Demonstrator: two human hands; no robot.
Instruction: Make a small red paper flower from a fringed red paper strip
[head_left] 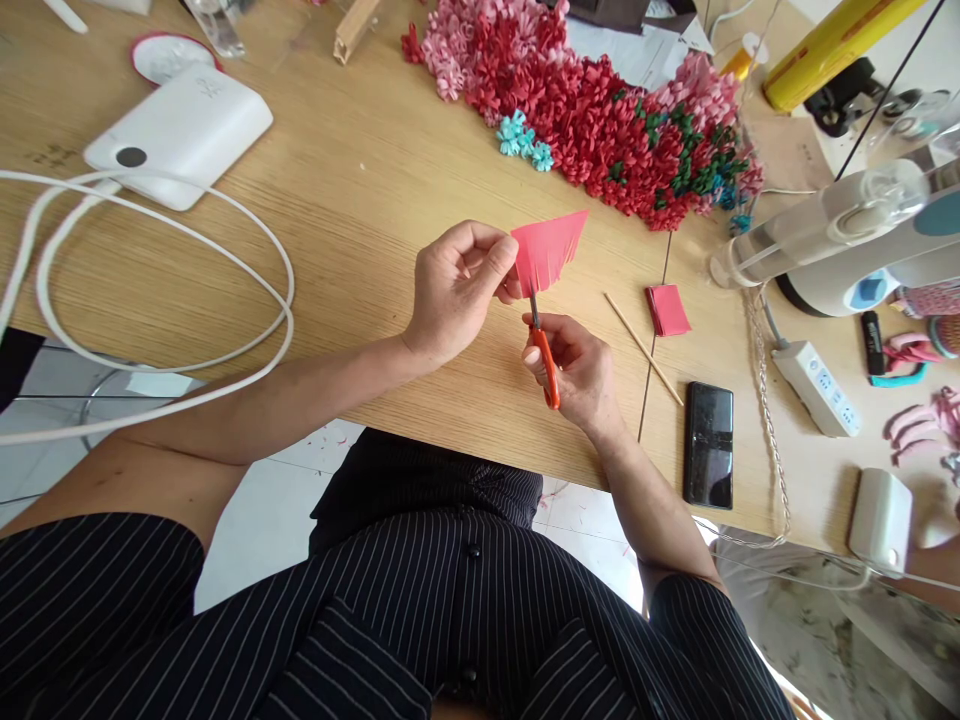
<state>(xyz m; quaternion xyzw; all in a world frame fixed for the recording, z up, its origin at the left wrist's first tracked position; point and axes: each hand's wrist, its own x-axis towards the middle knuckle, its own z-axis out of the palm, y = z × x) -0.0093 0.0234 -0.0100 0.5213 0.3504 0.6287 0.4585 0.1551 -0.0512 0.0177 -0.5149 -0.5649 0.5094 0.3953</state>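
Note:
My left hand [457, 285] pinches a folded pink paper triangle [551, 245] whose lower edge is cut into a fringe. My right hand [577, 370] is closed around small orange-handled scissors [546, 362], their blades pointing up into the fringed edge of the paper. Both hands hover just above the wooden table [360, 200] near its front edge.
A heap of red, pink and green paper flowers [600, 110] lies at the back. A stack of red paper squares [667, 310], a thin wooden stick [643, 348] and a black phone [709, 443] sit to the right. A white device [180, 130] with a looping cable [150, 300] is on the left; a power strip [817, 385] on the right.

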